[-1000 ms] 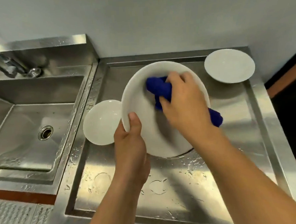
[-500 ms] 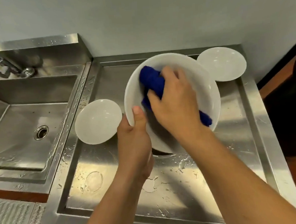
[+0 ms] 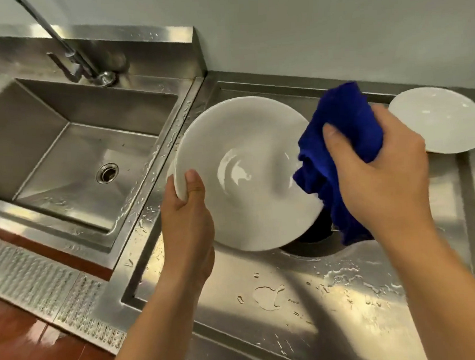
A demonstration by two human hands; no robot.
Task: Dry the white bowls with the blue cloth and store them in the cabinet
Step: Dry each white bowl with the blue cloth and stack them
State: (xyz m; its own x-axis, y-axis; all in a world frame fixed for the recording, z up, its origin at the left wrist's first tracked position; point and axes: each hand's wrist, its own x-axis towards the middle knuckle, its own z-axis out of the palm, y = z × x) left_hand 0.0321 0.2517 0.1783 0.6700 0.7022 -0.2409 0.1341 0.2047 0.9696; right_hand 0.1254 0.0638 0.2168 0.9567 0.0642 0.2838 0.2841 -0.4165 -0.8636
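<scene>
A large white bowl (image 3: 244, 176) is held tilted above the steel drainboard, its inside facing me. My left hand (image 3: 187, 210) grips its left rim, thumb inside. My right hand (image 3: 376, 167) clutches the bunched blue cloth (image 3: 336, 136) at the bowl's right rim; the cloth hangs down past the edge. A second white bowl (image 3: 439, 119) sits on the drainboard at the far right, behind my right hand. The smaller bowl seen earlier on the left is hidden behind the large bowl.
A steel sink (image 3: 72, 150) with a drain and a faucet (image 3: 67, 54) lies to the left. The wet drainboard (image 3: 278, 301) carries water drops and puddles. A round dark hole (image 3: 313, 239) shows under the bowl. A grey wall stands behind.
My right hand and the cloth have slid from the middle of the bowl to its right rim. The view has shifted left, showing more of the sink.
</scene>
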